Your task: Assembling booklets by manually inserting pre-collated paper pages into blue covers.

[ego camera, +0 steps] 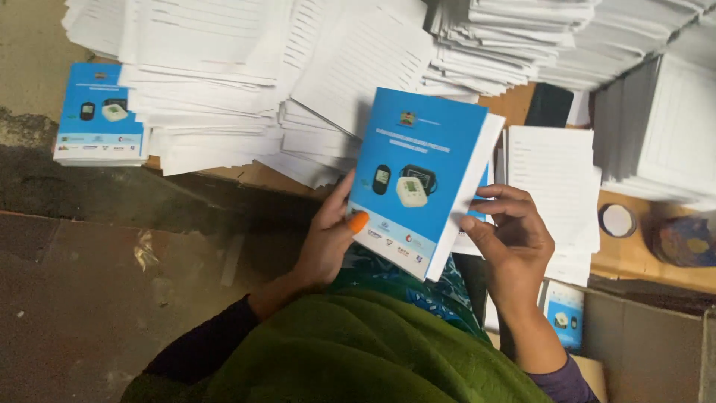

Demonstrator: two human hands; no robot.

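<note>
Item: one blue-covered booklet [418,175], held between your two hands above your lap, in front of the desk [514,104] with its stacks of lined white sheets [224,67]. Handling note: you keep the cover and the white page block squared by pressing evenly from both long edges, judging the alignment along the white fore-edge before you let either side slacken; a loose grip on one side would likely let the pages fan out. Left hand [328,239]: closed on the booklet's lower left edge, thumb with an orange-painted nail lying on the cover, fingers behind and hidden, wrist bent up from a dark sleeve. Right hand [511,239]: clamped on the right edge at the page block, fingers curled over it, thumb pointing toward the cover, forearm rising from the lower right. Nearby: a finished pile of matching blue booklets [99,112] at the far left of the desk, well apart; a round tape roll [617,221] and an open cardboard box [641,336] to your right.
</note>
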